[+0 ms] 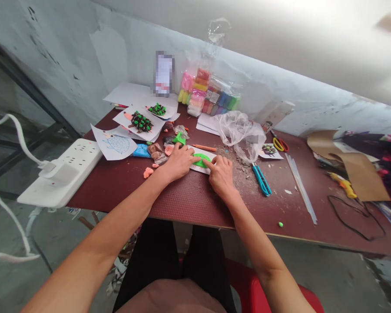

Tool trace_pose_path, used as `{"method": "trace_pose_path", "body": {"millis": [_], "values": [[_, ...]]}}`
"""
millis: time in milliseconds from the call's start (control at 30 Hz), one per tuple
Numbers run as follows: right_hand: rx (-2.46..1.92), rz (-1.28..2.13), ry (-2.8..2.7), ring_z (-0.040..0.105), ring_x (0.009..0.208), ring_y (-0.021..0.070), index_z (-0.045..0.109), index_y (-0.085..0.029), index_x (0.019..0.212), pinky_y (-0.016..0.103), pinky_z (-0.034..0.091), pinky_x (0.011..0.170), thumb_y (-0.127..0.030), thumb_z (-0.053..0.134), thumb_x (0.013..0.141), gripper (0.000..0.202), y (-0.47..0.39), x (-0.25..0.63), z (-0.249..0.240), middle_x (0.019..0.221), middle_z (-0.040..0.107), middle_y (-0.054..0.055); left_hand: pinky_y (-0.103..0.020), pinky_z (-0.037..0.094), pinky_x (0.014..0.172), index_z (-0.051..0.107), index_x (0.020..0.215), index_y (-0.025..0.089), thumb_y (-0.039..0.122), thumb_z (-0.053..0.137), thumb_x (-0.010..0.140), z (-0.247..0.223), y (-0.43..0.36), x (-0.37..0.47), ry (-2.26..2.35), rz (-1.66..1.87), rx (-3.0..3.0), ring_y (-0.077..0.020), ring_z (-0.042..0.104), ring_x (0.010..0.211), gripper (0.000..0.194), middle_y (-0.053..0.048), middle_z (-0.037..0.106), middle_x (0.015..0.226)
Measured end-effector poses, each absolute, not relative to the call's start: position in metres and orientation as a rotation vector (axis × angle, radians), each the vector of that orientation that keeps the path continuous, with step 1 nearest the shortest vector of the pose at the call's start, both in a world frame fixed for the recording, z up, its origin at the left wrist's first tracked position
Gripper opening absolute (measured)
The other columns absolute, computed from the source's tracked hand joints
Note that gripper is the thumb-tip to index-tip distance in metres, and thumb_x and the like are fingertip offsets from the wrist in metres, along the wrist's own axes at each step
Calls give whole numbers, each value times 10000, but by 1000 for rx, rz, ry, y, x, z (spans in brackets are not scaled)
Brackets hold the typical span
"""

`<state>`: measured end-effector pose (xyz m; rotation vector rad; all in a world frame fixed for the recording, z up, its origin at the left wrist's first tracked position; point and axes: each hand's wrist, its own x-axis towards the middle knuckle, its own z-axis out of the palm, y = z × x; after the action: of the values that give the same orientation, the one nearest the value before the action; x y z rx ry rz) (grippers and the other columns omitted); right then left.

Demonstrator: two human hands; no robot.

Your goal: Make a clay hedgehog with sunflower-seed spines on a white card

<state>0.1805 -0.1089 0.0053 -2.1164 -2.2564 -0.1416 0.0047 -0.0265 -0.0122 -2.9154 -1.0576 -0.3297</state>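
Observation:
A flattened patch of bright green modelling clay (201,160) lies on a small white card (200,169) in front of me. My left hand (181,162) rests at the card's left side, open, a fingertip touching the clay's edge. From the right, my right hand (222,174) presses its stretched index finger on the clay, the other fingers loosely bent. Just beyond my left hand sits a lump of green clay (180,138) on its wrapper. An orange pencil-like stick (204,148) lies behind the card.
Clay hedgehog pictures (141,121) and a blue hedgehog drawing (117,144) lie left, near a white power strip (61,178). Behind are clay packs (211,98) and a plastic bag (237,130). Rightward lie a teal cutter (261,179), scissors (280,143), glue sticks (301,189) and a yellow glue gun (343,184).

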Motion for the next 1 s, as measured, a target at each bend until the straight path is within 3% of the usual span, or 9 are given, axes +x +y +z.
{"method": "trace_pose_path", "body": {"millis": [500,1000], "values": [[-2128,-157,-2173,446,960,239,782,-284,1217,368,274,852,-138,446,1014,420,-109,187,3,1048,601,112,-453,345,925,749,1143,308,116,473,988,-15,-26,5,-1061,-384,-2915,-255,596,1039,370,-75,715,1120],[-1946,-155,-2263,449,971,234,743,-337,1295,370,286,889,-139,477,1008,438,-116,184,-5,1074,610,97,-472,346,937,748,1146,296,123,470,990,-18,-26,4,-1036,-421,-2929,-270,605,1045,363,-89,725,1112]]}}
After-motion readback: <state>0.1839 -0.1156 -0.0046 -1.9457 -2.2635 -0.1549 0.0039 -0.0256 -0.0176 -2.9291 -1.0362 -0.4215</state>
